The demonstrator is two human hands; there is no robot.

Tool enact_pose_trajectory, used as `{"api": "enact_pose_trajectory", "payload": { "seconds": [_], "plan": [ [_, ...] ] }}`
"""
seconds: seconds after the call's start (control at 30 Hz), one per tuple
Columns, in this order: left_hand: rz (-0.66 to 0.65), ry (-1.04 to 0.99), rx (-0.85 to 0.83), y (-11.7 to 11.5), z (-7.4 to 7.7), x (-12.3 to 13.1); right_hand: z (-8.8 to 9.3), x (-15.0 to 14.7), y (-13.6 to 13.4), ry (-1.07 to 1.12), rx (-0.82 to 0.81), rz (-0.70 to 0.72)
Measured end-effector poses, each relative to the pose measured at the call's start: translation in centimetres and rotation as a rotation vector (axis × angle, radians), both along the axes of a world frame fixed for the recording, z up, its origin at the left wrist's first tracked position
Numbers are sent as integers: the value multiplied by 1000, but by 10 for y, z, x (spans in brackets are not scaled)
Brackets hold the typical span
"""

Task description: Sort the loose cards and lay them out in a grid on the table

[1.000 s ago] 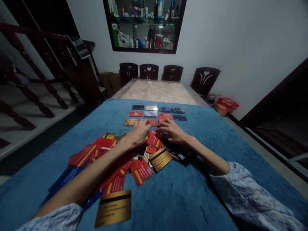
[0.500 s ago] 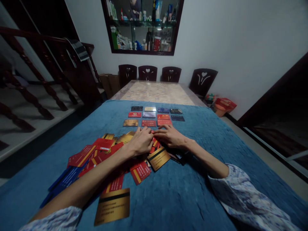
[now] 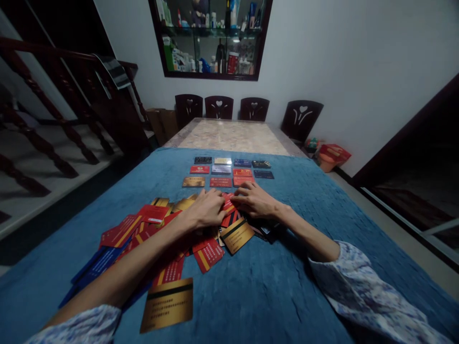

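Note:
My left hand (image 3: pixel 206 210) rests on a loose pile of cards (image 3: pixel 161 229) on the blue cloth (image 3: pixel 272 296), its fingers curled down onto a red card (image 3: pixel 228 204). My right hand (image 3: pixel 255 200) lies just to the right, fingers stretched toward the same red card, fingertips nearly touching my left hand. Beyond the hands, cards lie in neat rows (image 3: pixel 229 171); the nearest row has a gold card (image 3: pixel 193 181) and two red ones. A gold card with a black stripe (image 3: pixel 236 235) lies under my right wrist.
A large gold card (image 3: pixel 167 305) lies near me on the cloth. Past the cloth is bare marble tabletop (image 3: pixel 233 136) with several dark chairs (image 3: pixel 301 119) behind it. A stair railing (image 3: pixel 53 100) stands to the left, and a red box (image 3: pixel 333 154) sits on the floor at right.
Both hands have drawn back a little from the laid-out rows onto the pile, uncovering the nearest row of three cards. They stay together over the red card.

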State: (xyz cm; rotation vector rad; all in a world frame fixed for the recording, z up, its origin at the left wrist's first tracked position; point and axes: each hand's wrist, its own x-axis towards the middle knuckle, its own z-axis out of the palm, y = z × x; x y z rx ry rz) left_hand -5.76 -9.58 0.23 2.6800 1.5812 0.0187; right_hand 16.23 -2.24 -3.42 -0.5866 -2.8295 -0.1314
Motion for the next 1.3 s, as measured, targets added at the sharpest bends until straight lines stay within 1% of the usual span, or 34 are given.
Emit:
{"api": "enact_pose_trajectory", "payload": {
  "seconds": [0.2,0.3,0.47,0.6,0.73,0.87,1.1,1.3],
  "plan": [
    [-22,-25,0,1,-4,-1,-4,0,2,67,-78,67],
    [-21,-51,5,2,-8,-2,-6,1,3,72,-96,61],
    [-20,-82,8,3,-11,-1,-6,3,6,56,-77,43],
    [-17,-87,-4,3,-9,0,-2,5,7,43,-74,60],
    [-9,-75,-48,3,-3,0,2,7,9,63,-115,105],
    [-15,-113,-74,5,1,-1,4,8,10,93,-129,142],
    [-3,-160,-102,7,3,-2,8,7,6,115,-43,184],
    [-16,-138,-40,2,4,-2,6,2,1,138,97,189]
  ]
}}
